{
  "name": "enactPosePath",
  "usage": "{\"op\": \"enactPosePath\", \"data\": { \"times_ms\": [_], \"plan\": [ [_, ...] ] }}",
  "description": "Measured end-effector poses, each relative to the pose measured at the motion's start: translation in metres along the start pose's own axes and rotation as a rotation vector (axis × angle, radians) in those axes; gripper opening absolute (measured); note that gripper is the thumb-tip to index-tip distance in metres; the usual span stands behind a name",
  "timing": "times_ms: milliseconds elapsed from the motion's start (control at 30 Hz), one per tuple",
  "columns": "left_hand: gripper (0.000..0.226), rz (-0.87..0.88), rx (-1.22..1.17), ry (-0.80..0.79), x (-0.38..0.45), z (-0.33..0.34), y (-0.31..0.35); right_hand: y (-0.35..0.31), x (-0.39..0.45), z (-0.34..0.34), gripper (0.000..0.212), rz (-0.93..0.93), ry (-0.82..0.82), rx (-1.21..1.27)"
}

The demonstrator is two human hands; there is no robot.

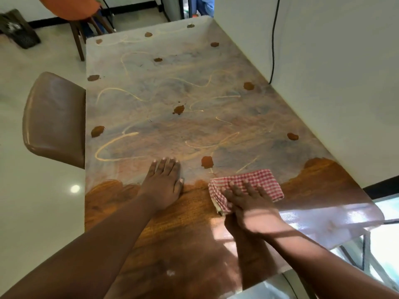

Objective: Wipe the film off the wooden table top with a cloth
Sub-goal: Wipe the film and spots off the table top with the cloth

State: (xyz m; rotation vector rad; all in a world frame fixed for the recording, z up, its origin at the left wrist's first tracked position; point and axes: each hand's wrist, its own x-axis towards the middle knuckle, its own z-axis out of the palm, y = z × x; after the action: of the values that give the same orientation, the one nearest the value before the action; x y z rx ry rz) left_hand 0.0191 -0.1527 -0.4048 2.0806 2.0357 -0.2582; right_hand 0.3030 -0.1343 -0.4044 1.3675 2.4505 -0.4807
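The long wooden table top (172,216) shows bare brown wood near me. Beyond that a whitish film (172,89) with yellow squiggles and several brown blobs covers it to the far end. A folded red-and-white checked cloth (261,182) lies at the film's near edge, right of centre. My right hand (248,201) presses flat on the cloth with straight fingers. My left hand (164,182) rests flat on the table to the cloth's left, fingertips on the film's edge.
A brown padded chair (54,119) stands at the table's left side. A white wall (323,83) with a black cable (274,39) runs along the right edge. Another chair and a person in orange (71,7) are at the far end. A dark bin (19,29) sits on the floor far left.
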Motion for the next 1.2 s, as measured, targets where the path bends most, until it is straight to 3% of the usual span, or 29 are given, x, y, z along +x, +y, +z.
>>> {"op": "enactPosePath", "data": {
  "times_ms": [267, 433, 633, 767, 933, 1067, 1200],
  "plan": [
    [0.064, 0.055, -0.008, 0.020, 0.014, -0.009, 0.011, -0.048, 0.016, -0.005, 0.051, -0.034, -0.008, 0.032],
    [0.063, 0.055, -0.006, 0.011, 0.015, -0.008, 0.016, 0.004, -0.035, 0.010, 0.054, 0.010, -0.022, -0.045],
    [0.063, 0.120, -0.017, 0.033, 0.011, -0.008, 0.010, -0.001, 0.013, -0.020, 0.051, 0.223, -0.026, 0.073],
    [0.065, 0.125, -0.025, 0.001, 0.005, -0.004, 0.013, -0.017, 0.005, -0.013, 0.052, 0.167, -0.041, 0.043],
    [0.064, 0.119, -0.025, 0.043, 0.014, -0.010, 0.014, 0.027, -0.039, -0.003, 0.051, 0.127, 0.003, 0.022],
    [0.064, 0.102, -0.013, 0.032, 0.023, -0.011, 0.023, 0.055, -0.008, -0.024, 0.051, 0.214, 0.003, 0.061],
    [0.064, 0.084, -0.040, 0.027, 0.035, -0.011, 0.043, 0.038, 0.018, -0.027, 0.051, 0.159, 0.073, 0.056]
  ]
}}
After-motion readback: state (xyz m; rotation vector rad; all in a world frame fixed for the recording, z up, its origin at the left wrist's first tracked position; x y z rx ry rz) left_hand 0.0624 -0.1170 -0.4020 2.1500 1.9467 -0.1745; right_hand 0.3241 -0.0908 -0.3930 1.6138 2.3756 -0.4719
